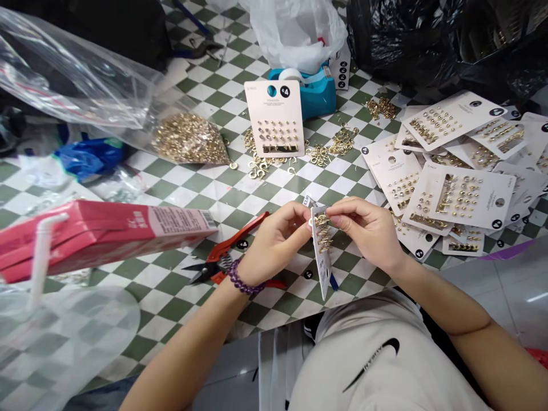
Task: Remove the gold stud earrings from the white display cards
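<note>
Item: one earring card, tilted and held at its upper end between our left hand and right hand. We are closing the left fingers on the card's edge, while the right fingers are pinching at the gold studs on its front. A purple beaded bracelet is circling our left wrist. Red-handled snips are lying just below the left hand on the checkered table. Also lying there are a fanned heap of carded earrings, a plastic bag of gold pieces and a teal tape dispenser.
</note>
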Action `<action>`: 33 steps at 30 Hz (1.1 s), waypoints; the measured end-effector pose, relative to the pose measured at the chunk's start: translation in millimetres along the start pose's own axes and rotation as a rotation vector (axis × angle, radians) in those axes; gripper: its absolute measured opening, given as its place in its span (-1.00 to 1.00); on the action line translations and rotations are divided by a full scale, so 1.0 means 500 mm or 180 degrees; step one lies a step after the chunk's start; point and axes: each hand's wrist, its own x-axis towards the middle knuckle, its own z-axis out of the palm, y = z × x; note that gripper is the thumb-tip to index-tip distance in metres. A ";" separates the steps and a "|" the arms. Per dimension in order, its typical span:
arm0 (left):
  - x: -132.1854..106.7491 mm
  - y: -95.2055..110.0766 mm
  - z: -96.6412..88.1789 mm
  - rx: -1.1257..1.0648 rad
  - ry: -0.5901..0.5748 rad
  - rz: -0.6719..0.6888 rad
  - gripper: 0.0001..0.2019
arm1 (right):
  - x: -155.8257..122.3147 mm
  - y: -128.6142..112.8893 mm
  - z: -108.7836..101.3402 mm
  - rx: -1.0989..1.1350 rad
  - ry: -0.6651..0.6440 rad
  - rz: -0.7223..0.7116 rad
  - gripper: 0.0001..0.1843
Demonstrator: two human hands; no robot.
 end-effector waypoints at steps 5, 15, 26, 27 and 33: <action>-0.001 0.002 0.000 -0.0011 0.0007 -0.0009 -0.69 | -0.001 0.000 -0.002 -0.0214 -0.0058 -0.0130 -0.86; 0.000 0.005 0.003 0.0026 -0.0027 0.0031 -0.69 | -0.015 -0.002 0.006 -0.0137 0.0010 -0.0180 -0.67; -0.003 0.001 0.001 0.0169 -0.0035 0.0075 -0.68 | -0.020 -0.008 0.018 -0.0489 0.0154 -0.0386 -0.62; -0.003 0.000 0.002 0.0185 -0.0028 0.0088 -0.68 | -0.020 -0.008 0.018 -0.0523 0.0161 -0.0376 -0.63; -0.003 -0.002 0.004 0.0164 -0.0052 0.0137 -0.69 | -0.019 -0.011 0.019 -0.0605 0.0158 -0.0276 -0.64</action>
